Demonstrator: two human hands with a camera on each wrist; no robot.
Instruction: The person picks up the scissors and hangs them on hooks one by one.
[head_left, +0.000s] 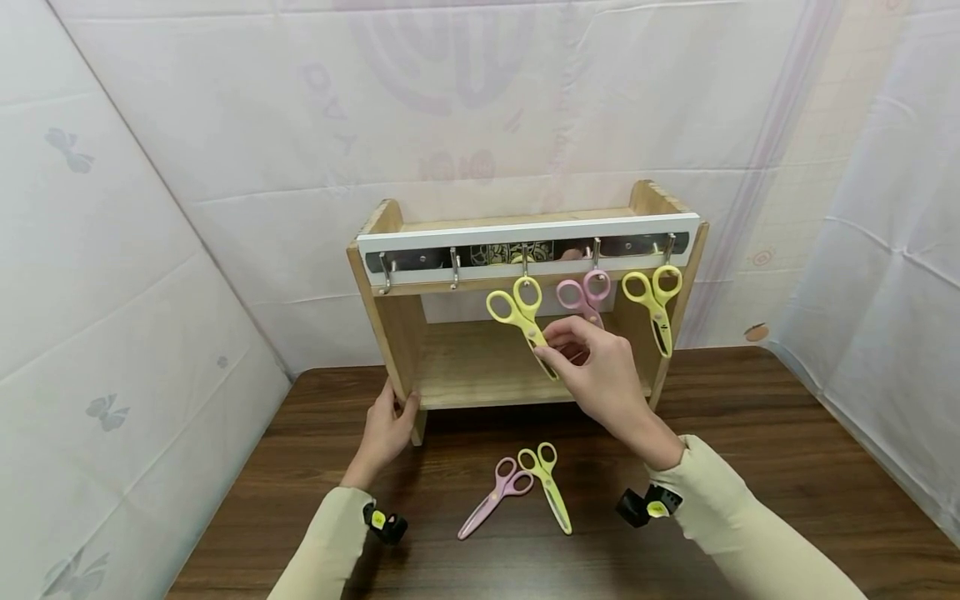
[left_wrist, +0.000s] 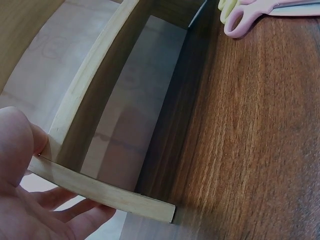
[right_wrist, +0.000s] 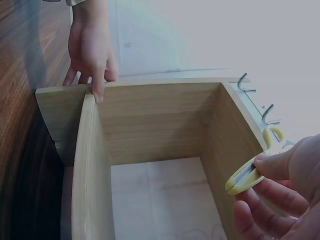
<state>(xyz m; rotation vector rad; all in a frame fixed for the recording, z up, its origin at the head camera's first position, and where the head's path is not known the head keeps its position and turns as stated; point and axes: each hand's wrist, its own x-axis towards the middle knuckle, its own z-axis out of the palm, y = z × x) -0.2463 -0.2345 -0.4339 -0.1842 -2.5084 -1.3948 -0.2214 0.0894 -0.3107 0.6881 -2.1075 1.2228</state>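
My right hand (head_left: 603,375) pinches yellow scissors (head_left: 516,310) by the blades, rings upward. One ring is at the middle hook (head_left: 525,260) of the rack; whether it hangs there I cannot tell. In the right wrist view, thumb and fingers hold the covered blade end (right_wrist: 244,177). Low on the left side of the wooden shelf (head_left: 487,367), my left hand (head_left: 386,429) grips the side panel, thumb in front and fingers behind, as the left wrist view also has it. Pink scissors (head_left: 594,316), partly behind my right hand, and other yellow scissors (head_left: 657,308) hang from the two right hooks.
Pink scissors (head_left: 491,502) and yellow scissors (head_left: 552,493) lie on the dark wooden table (head_left: 300,517) before the shelf, handles close together. The two left hooks (head_left: 454,268) bear nothing. White patterned cloth (head_left: 247,108) stands behind and at both sides.
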